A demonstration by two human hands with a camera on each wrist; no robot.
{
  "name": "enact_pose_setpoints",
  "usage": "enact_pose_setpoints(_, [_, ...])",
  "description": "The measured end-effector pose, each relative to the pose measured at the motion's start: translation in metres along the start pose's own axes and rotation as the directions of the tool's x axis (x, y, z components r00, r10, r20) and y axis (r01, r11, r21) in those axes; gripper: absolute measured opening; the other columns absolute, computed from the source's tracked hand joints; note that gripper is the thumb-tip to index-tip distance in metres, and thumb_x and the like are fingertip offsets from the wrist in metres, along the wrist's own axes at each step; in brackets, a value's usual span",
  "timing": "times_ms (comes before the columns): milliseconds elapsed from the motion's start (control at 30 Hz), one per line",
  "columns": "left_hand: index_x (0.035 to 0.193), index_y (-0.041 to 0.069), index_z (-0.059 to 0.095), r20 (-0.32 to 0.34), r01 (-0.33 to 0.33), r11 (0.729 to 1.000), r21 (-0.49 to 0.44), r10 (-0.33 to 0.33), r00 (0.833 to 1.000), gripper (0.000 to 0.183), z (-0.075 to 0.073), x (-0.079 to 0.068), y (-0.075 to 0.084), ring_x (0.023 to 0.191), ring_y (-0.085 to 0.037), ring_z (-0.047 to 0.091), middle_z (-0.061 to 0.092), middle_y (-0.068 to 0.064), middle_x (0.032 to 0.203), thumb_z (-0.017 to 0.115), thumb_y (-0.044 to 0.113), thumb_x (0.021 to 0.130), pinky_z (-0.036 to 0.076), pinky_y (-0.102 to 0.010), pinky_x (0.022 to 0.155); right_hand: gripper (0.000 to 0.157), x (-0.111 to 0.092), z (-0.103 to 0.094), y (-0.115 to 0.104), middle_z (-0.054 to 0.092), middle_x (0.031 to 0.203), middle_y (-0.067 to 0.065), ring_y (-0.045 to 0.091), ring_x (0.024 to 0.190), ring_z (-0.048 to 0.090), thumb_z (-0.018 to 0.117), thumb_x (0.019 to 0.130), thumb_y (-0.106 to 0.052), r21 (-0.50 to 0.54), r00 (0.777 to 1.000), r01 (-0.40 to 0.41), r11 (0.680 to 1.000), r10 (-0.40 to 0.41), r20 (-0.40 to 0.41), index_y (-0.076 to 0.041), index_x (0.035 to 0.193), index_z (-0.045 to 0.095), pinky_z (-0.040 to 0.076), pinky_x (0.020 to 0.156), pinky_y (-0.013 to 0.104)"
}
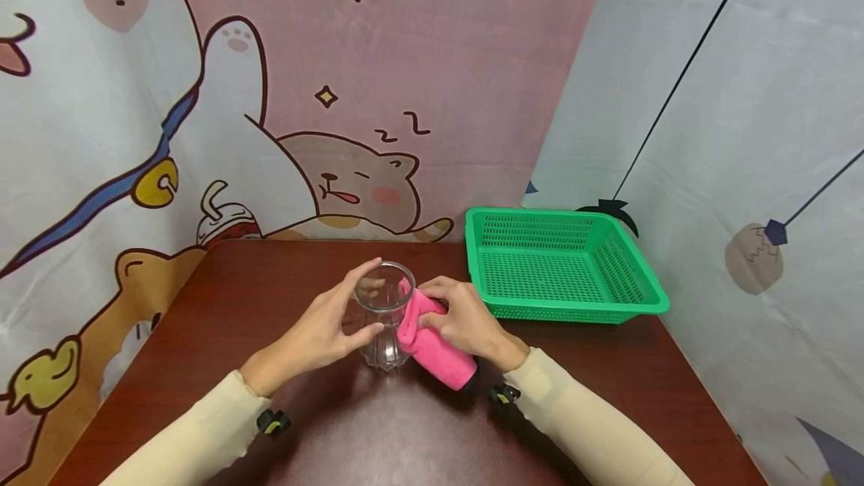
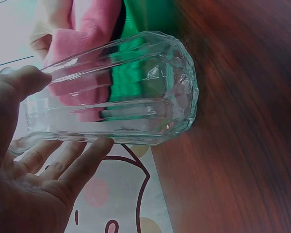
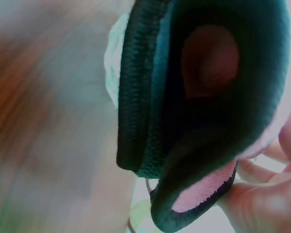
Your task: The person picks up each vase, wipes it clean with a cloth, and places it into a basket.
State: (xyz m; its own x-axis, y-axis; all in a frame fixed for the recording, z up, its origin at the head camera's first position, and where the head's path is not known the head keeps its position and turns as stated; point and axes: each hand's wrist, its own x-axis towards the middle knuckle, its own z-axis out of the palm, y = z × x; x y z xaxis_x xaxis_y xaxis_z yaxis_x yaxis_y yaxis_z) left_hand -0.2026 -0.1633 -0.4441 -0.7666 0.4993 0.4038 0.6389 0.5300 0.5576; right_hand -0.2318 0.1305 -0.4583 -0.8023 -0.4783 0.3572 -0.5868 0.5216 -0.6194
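A clear glass vase with ribbed sides and a round rim stands on the brown table. My left hand holds it from the left, thumb on the near side and fingers behind. In the left wrist view the thumb and fingers lie on opposite sides of the glass. My right hand grips a pink cloth against the vase's right side, by the rim. A bit of pink shows inside the rim. The right wrist view shows the cloth's dark underside, folded into a hollow.
A green plastic basket with slotted walls sits at the back right of the brown table. Behind the table hangs a cartoon-printed curtain, which also runs down the left and right sides.
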Motion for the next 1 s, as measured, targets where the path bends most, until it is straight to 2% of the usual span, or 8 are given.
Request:
enact_pose_setpoints(267, [0.183,0.022,0.027,-0.003,-0.007,1.000,-0.009,0.007,1.000,0.109,0.000,-0.001,0.000,0.133,-0.033,0.079,0.075,-0.017,0.155,0.095,0.014,0.099,0.068,-0.055,0.108,0.033,0.005,-0.005,-0.008,0.085,0.129,0.006,0.021,0.120,0.081,0.097,0.094,-0.006,0.064,0.998,0.019,0.998,-0.016,-0.060,-0.009,0.126,0.090,0.067,0.098,0.036])
enact_pose_setpoints(500, [0.184,0.024,0.026,0.008,0.006,1.000,-0.013,-0.006,1.000,0.109,-0.001,0.000,0.001,0.133,-0.035,0.078,0.075,-0.015,0.156,0.095,0.014,0.099,0.069,-0.055,0.106,0.039,0.007,-0.015,-0.013,0.085,0.133,0.006,0.024,0.125,0.081,0.094,0.094,-0.001,0.163,0.994,-0.006,0.987,0.024,-0.108,-0.011,0.131,0.089,0.069,0.102,0.040])
enact_pose_setpoints(600, [0.184,0.024,0.027,0.007,0.009,1.000,-0.009,-0.009,1.000,0.110,-0.002,-0.001,0.001,0.133,-0.035,0.078,0.075,-0.015,0.155,0.095,0.015,0.098,0.069,-0.056,0.106,0.041,0.008,-0.020,-0.016,0.085,0.134,0.005,0.024,0.127,0.081,0.094,0.093,0.000,0.202,0.991,-0.010,0.979,0.036,-0.126,-0.012,0.132,0.089,0.069,0.101,0.037])
enact_pose_setpoints(767, [0.183,0.022,0.027,0.007,0.005,1.000,-0.004,-0.005,1.000,0.109,-0.002,-0.002,0.001,0.134,-0.034,0.078,0.075,-0.016,0.155,0.095,0.015,0.098,0.067,-0.057,0.106,0.041,0.008,-0.025,-0.016,0.086,0.134,0.001,0.022,0.129,0.079,0.093,0.095,-0.002,0.212,0.991,-0.012,0.977,0.040,-0.129,-0.017,0.133,0.089,0.066,0.099,0.028])
enact_pose_setpoints(1000, [0.183,0.022,0.027,0.007,0.008,1.000,0.003,-0.009,1.000,0.110,-0.001,-0.001,0.001,0.134,-0.030,0.078,0.075,-0.015,0.155,0.096,0.015,0.098,0.067,-0.055,0.107,0.039,0.007,-0.026,-0.015,0.086,0.132,-0.003,0.019,0.128,0.079,0.093,0.097,-0.007,0.198,0.992,-0.016,0.980,0.041,-0.122,-0.019,0.134,0.089,0.066,0.098,0.029])
